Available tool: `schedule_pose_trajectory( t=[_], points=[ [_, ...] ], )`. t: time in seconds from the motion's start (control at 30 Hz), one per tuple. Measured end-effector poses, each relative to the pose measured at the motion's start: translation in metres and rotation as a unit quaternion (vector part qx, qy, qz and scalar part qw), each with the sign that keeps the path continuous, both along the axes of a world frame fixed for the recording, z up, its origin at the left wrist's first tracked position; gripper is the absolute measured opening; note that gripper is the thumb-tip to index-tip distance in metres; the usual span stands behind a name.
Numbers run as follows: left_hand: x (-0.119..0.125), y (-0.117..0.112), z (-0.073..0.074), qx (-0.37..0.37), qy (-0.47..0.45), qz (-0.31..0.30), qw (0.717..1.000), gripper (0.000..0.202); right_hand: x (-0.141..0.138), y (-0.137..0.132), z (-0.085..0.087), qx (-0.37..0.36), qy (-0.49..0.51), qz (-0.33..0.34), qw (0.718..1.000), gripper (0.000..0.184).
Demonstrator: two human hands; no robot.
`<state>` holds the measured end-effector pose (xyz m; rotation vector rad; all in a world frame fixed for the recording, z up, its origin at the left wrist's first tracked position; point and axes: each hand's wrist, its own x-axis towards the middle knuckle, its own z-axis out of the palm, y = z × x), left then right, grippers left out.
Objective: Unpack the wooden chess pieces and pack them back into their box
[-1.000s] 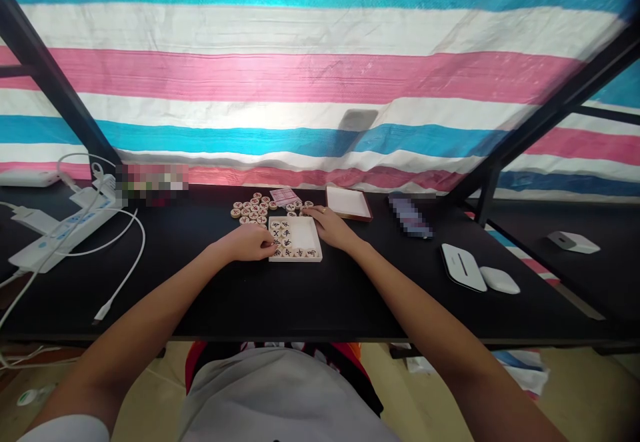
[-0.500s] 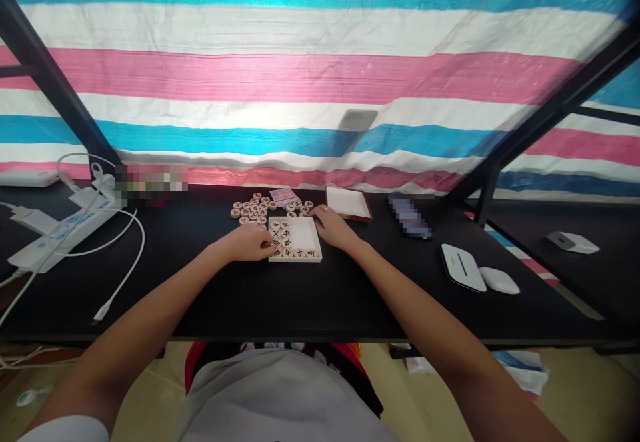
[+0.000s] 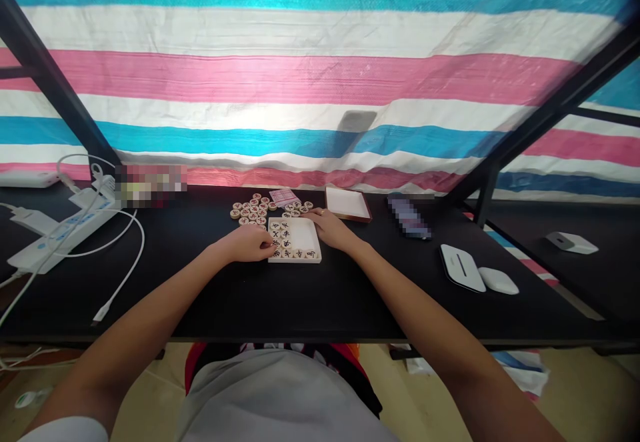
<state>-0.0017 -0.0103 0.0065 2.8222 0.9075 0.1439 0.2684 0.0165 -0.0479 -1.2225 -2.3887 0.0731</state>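
Note:
A shallow white box [image 3: 295, 260] lies on the black desk, with several round Chinese chess pieces [image 3: 299, 253] in it, along its near side and left part. My left hand [image 3: 249, 243] is closed at the box's left wall, fingertips curled over the edge beside the pieces; the fingertips are partly hidden. My right hand [image 3: 330, 227] reaches past the box's far right corner, fingers stretched toward several black-marked pieces [image 3: 296, 207] behind the box. Its fingertips touch or nearly touch the closest ones. Red-marked pieces [image 3: 253, 209] are grouped behind my left hand.
A box lid [image 3: 349, 203] lies open side up at the back, and a pink printed card [image 3: 285, 197] is behind the pieces. To the right are a blurred phone [image 3: 409, 217], a white device [image 3: 463, 269] and a white case [image 3: 499, 281]. A power strip [image 3: 65, 229] with cables occupies the left.
My right hand has shifted slightly left along the box's far edge. Some black-marked pieces beside its fingertips sit a little farther left. My left hand and the box have stayed put.

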Motion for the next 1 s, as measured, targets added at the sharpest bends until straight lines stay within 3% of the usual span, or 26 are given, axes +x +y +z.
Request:
schedule_pose_trajectory(
  t=[0.77, 1.0],
  points=[
    [-0.0015, 0.0022, -0.0037, -0.006, -0.012, 0.003, 1.0, 0.037, -0.0025, -0.0033, 0.0032, -0.042, -0.041, 0.056, 0.997, 0.06],
    [-0.0008, 0.0018, -0.0032, 0.002, 0.0, 0.005, 1.0, 0.038, -0.0071, -0.0086, 0.0079, -0.033, 0.015, 0.015, 0.999, 0.046]
  ],
)
